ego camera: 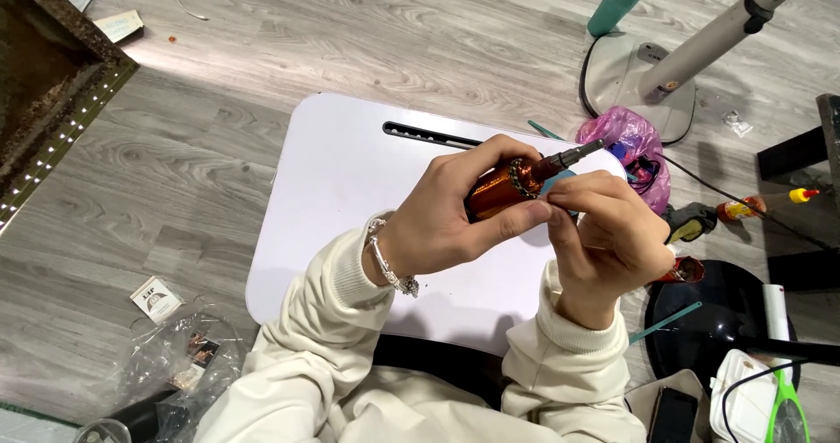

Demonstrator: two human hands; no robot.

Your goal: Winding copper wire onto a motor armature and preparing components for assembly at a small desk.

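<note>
L hand (442,220) gripped copper motor rotor (500,189) above white lap table (350,172); R hand (608,233) pinched at its coil end. Pink bag (632,137) beside table held small parts, contents unclear.

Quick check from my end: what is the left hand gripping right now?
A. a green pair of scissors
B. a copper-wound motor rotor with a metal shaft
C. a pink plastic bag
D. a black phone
B: the left hand is wrapped around the copper-wound rotor, its grey metal shaft sticking out toward the upper right, while the right hand pinches at the rotor's end above the white lap table.
</note>
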